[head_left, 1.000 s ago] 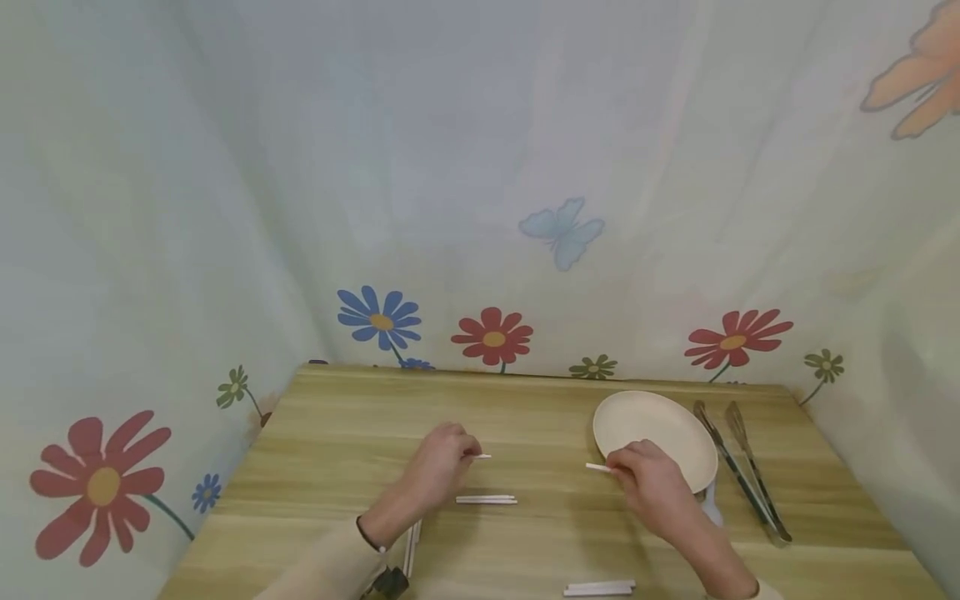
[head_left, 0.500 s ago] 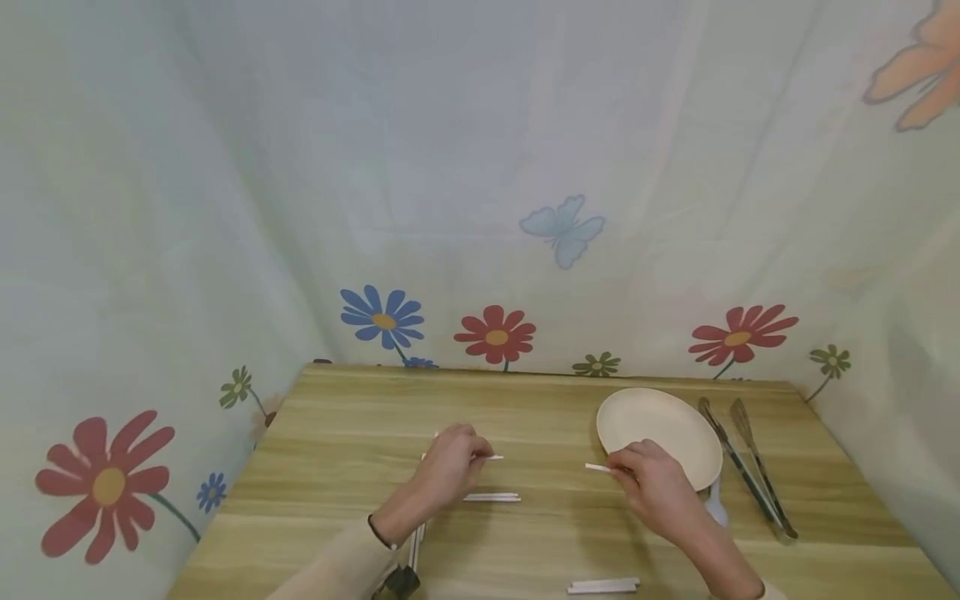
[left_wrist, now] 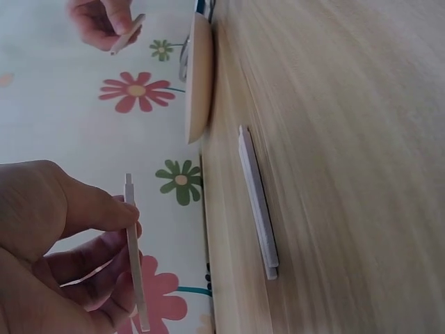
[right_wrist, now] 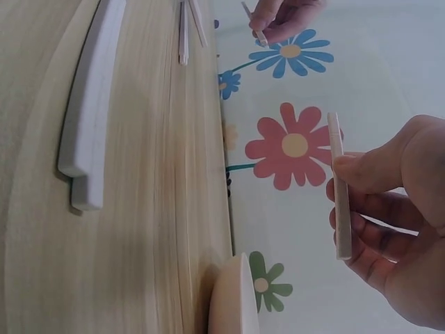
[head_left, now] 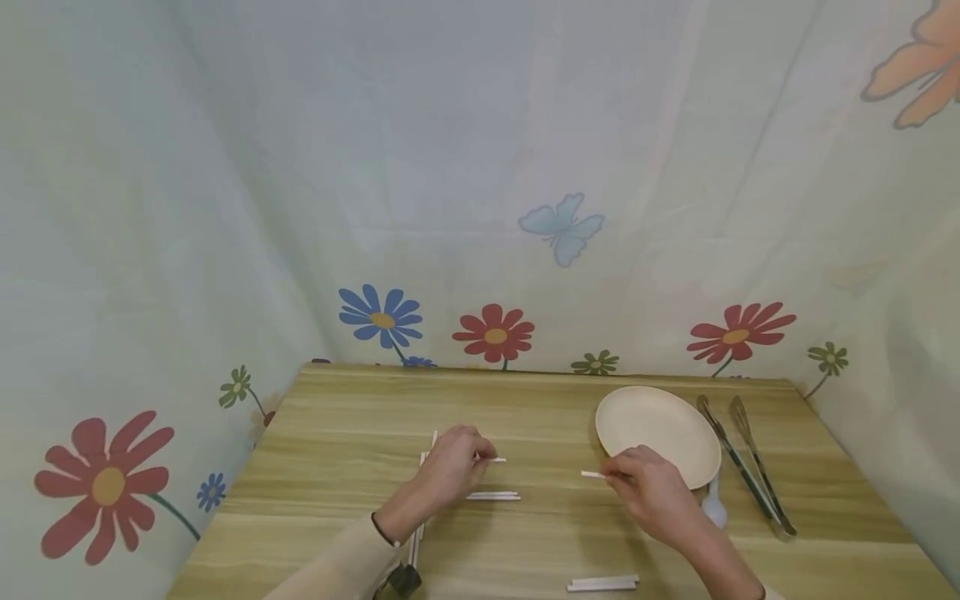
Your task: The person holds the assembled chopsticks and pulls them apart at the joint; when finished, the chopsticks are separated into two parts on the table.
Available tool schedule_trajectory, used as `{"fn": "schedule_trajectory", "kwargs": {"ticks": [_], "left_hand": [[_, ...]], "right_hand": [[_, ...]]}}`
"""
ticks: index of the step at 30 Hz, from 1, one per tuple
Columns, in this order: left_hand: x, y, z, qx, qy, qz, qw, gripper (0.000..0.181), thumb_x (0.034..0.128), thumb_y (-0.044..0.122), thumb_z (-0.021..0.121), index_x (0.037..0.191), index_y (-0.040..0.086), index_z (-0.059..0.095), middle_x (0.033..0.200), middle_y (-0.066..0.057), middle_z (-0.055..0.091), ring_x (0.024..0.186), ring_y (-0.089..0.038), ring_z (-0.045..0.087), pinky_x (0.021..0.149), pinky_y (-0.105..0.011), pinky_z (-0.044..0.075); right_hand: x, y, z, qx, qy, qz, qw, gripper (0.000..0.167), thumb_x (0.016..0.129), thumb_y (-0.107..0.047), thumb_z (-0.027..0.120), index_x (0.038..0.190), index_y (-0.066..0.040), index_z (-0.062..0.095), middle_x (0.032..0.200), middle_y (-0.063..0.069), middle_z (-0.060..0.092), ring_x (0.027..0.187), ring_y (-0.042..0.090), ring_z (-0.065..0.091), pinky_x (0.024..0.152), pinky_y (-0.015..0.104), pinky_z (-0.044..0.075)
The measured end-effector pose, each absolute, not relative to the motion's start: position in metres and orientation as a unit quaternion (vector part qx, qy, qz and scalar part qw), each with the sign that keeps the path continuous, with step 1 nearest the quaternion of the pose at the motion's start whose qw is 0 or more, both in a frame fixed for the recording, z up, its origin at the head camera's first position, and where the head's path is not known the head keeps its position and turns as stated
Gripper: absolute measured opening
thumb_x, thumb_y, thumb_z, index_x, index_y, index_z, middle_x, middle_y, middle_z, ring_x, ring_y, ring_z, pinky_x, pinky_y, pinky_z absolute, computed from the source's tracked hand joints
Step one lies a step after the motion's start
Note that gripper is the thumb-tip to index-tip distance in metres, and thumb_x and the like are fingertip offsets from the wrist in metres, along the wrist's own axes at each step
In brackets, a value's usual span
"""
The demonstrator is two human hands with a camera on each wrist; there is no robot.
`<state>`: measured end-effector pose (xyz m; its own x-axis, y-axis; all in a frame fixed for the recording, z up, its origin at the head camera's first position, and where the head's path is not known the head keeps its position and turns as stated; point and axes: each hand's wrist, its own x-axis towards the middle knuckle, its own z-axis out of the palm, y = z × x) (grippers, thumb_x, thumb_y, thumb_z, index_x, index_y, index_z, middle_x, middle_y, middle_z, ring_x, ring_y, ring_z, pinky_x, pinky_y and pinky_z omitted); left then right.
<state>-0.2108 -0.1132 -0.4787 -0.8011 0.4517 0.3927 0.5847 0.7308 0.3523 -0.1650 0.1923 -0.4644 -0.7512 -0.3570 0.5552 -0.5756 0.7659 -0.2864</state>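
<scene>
My left hand [head_left: 450, 468] is raised above the table and pinches a thin white stick [left_wrist: 137, 268] between thumb and fingers; one end of this stick narrows to a small tip. In my right hand [head_left: 654, 493], in front of the plate, another short white stick [right_wrist: 342, 226] is pinched. The two held sticks are apart from each other. Two more white sticks [head_left: 495, 497] lie side by side on the table near the left hand. A second pair of sticks [head_left: 603, 585] lies at the front. Beside the left forearm are further white sticks [head_left: 415, 546], partly hidden by it.
A cream plate [head_left: 652, 417] stands at the right of the wooden table [head_left: 352, 400]. Metal tongs [head_left: 744, 475] lie spread to its right. A pale spoon [head_left: 714, 508] sits at the plate's near edge. A flowered curtain [head_left: 450, 208] hangs behind the table.
The left hand has moved slightly to the right, uncovering more of the sticks behind it. The right hand has shifted slightly left and down. Both keep their sticks.
</scene>
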Motion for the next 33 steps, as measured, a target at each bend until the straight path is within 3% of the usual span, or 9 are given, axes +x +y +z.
{"fn": "schedule_trajectory", "kwargs": {"ticks": [13, 20, 33], "left_hand": [[-0.213, -0.111, -0.483, -0.277, -0.923, -0.247, 0.103, 0.012, 0.0805, 0.003, 0.071, 0.088, 0.011, 0.077, 0.079, 0.002, 0.066, 0.072, -0.008, 0.058, 0.065, -0.021, 0.047], [-0.212, -0.110, -0.485, -0.281, -0.922, -0.246, 0.104, 0.011, 0.0809, 0.003, 0.070, 0.087, 0.011, 0.077, 0.078, 0.002, 0.066, 0.071, -0.008, 0.058, 0.062, -0.019, 0.047], [-0.214, -0.108, -0.484, -0.283, -0.923, -0.238, 0.105, 0.010, 0.0816, 0.005, 0.070, 0.087, 0.011, 0.077, 0.077, 0.003, 0.066, 0.069, -0.005, 0.057, 0.061, -0.018, 0.047]], "right_hand": [[-0.158, 0.195, -0.470, 0.279, -0.893, 0.255, 0.244, 0.024, 0.070, -0.003, 0.083, 0.080, -0.021, 0.070, 0.079, -0.017, 0.063, 0.073, -0.003, 0.053, 0.061, 0.017, 0.045], [-0.155, 0.194, -0.472, 0.296, -0.882, 0.261, 0.258, 0.025, 0.069, -0.004, 0.083, 0.081, -0.021, 0.070, 0.079, -0.018, 0.063, 0.072, -0.003, 0.054, 0.064, 0.008, 0.040], [-0.151, 0.194, -0.473, 0.305, -0.878, 0.277, 0.245, 0.028, 0.070, -0.001, 0.082, 0.083, -0.023, 0.070, 0.080, -0.018, 0.064, 0.072, -0.005, 0.054, 0.063, 0.008, 0.042]]}}
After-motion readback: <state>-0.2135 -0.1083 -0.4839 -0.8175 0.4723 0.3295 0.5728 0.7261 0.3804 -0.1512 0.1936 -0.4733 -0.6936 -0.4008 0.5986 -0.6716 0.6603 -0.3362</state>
